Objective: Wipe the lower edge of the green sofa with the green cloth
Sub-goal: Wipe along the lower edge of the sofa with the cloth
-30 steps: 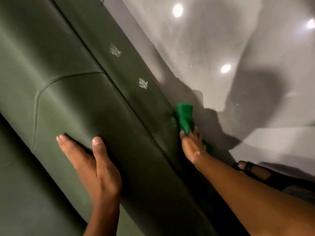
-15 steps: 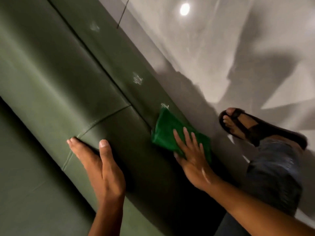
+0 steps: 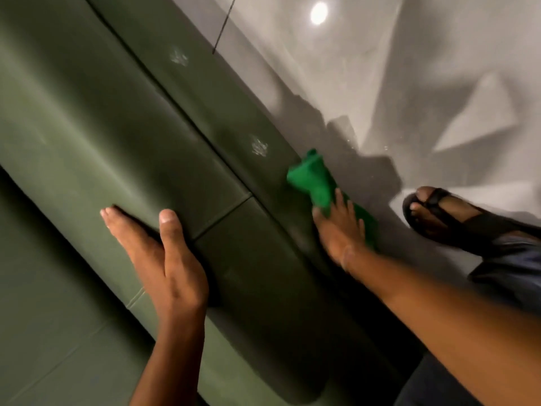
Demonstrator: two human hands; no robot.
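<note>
The dark green sofa (image 3: 87, 118) fills the left half of the view, its front running diagonally down to the floor. My right hand (image 3: 339, 230) presses the bright green cloth (image 3: 314, 178) flat against the sofa's lower edge, where the base meets the floor. The cloth sticks out ahead of my fingers and partly behind my palm. My left hand (image 3: 155, 250) rests flat and open on the rounded front of the seat cushion, beside a seam. Two whitish smudges (image 3: 259, 148) mark the base panel further along.
A glossy grey floor (image 3: 395, 68) with light reflections lies to the right. My foot in a black sandal (image 3: 445, 212) stands close to the cloth, with a dark trouser leg behind it.
The cloth and my right hand have slid down from the base panel's face to its bottom edge by the floor. My left hand has stayed on the cushion.
</note>
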